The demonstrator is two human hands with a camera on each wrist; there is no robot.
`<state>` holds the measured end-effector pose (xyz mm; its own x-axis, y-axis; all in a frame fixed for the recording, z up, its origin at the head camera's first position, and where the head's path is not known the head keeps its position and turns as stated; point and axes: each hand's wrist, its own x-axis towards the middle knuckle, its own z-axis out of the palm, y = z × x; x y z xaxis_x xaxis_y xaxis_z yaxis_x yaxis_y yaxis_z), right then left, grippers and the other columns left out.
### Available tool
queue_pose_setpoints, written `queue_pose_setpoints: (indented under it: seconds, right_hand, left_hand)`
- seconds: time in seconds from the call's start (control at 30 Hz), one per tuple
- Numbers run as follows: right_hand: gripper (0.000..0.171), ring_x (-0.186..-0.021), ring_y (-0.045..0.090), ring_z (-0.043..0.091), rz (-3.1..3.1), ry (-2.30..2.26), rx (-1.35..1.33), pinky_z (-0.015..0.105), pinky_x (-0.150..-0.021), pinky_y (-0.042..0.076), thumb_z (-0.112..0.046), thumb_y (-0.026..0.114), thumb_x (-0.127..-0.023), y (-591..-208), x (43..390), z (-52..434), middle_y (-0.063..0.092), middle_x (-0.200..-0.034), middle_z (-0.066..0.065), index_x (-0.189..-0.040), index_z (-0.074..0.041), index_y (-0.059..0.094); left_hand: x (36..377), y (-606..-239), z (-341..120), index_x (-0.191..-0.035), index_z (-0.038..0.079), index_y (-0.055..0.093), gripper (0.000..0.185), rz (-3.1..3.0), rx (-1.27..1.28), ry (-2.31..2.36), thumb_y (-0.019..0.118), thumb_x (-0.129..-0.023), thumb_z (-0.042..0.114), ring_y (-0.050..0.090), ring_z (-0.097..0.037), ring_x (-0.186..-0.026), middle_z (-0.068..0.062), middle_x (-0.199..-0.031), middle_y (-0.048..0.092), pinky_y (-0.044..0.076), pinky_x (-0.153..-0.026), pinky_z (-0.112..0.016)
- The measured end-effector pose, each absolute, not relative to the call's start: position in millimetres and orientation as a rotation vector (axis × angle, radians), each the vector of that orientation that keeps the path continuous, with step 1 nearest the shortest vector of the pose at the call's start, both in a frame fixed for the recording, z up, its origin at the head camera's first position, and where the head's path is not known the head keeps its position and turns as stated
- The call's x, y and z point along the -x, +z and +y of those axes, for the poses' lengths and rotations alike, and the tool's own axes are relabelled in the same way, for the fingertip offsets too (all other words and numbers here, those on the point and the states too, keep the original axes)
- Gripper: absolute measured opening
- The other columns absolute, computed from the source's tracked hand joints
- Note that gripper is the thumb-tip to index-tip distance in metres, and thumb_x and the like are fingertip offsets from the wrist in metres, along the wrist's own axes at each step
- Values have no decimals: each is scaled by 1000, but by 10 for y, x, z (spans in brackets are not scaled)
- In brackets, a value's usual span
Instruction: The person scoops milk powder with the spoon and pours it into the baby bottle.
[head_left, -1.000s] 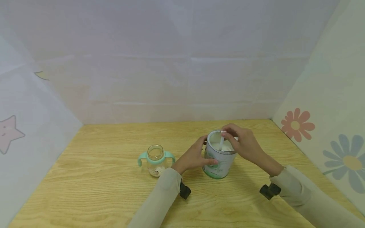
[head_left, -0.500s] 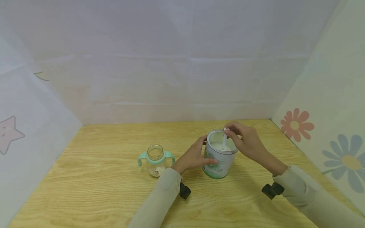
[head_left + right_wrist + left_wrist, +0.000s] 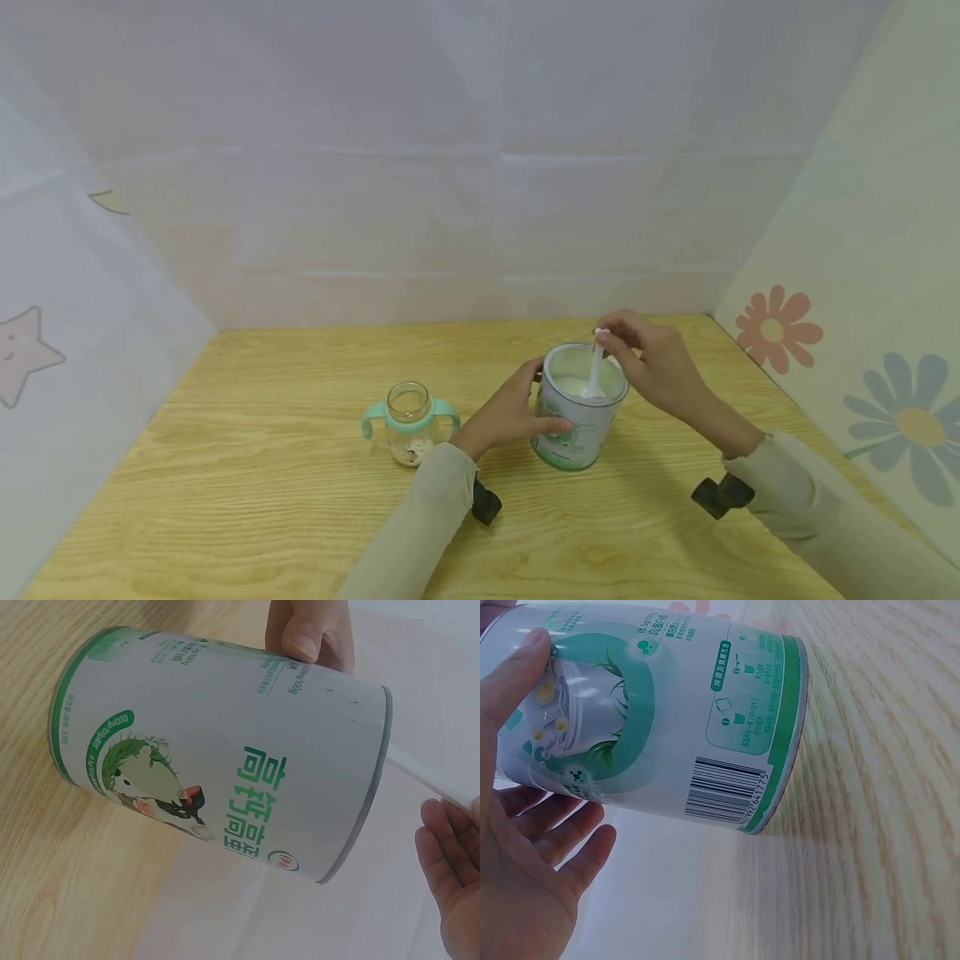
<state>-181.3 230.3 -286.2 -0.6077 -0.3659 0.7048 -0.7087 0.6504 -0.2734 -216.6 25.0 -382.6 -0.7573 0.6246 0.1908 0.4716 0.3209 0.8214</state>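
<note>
A cylindrical tin [image 3: 588, 433] with a smooth, glossy white wall stands on the table between the person's hands, a thin rim circling its round mouth and a green band running around its base. The left hand [image 3: 506, 417] holds it from the side, thumb laid across the printed wall and the other fingers reaching around behind. Under and beside that thumb, the left-wrist view shows a green ring with grass blades and a glassy vessel, small print reading "18.5g/100g", a boxed panel headed "冲调及食用方法" with little step drawings, and, farther from the fingers toward the base, a black barcode [image 3: 725, 791]. The face seen from the right wrist carries large green characters, "高钙高蛋", a small oval logo that seems to read "伊利", and a black-and-white cow [image 3: 161, 784] within green. The right hand [image 3: 658, 367] pinches the top of a slim white plastic scoop [image 3: 597, 368] between thumb and fingers; below the fingertips its shaft slants down inside the tin to pale powder [image 3: 568, 385]. Left of the left hand's fingers, near the wrist, stands a clear bottle [image 3: 410, 429] with a mint-green collar, two curved handles and a patterned lower part. Beneath both hands, the table [image 3: 262, 492] shows wavy, yellowish wood grain.
</note>
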Motion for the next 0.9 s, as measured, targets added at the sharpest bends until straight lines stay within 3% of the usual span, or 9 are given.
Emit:
queue_pose_setpoints:
  seconds: [0.23,0.53,0.73,0.9]
  right_hand:
    - [10,-69,68,22,-2234,753,-839,-1,-77,42,11,61,-86,-2821,1843,2288,67,-76,10,-94,6,61]
    - [9,-69,59,-4,-2239,811,-778,3,-70,45,10,60,-88,-2746,1885,2294,67,-77,11,-95,6,61]
    - [9,-67,59,-4,-2232,825,-757,5,-64,46,10,60,-87,-2713,1914,2307,68,-76,12,-95,6,62]
    - [10,-67,58,-5,-2215,842,-752,4,-67,46,10,61,-87,-2675,1929,2300,69,-76,12,-95,6,62]
  left_hand:
    - [2165,-3817,221,-152,17,18,93,2419,-1028,1404,75,-81,37,42,-20,-128,-1,-145,38,39,-104,-44]
    - [2195,-3801,136,-150,17,21,89,2438,-999,1400,74,-82,38,38,-21,-133,-2,-149,35,38,-106,-43]
    - [2216,-3804,106,-151,10,20,90,2463,-997,1373,73,-83,38,39,-22,-133,-5,-150,35,39,-106,-40]
    - [2209,-3780,90,-151,11,21,89,2477,-995,1357,73,-83,37,39,-23,-132,-6,-148,37,42,-103,-41]
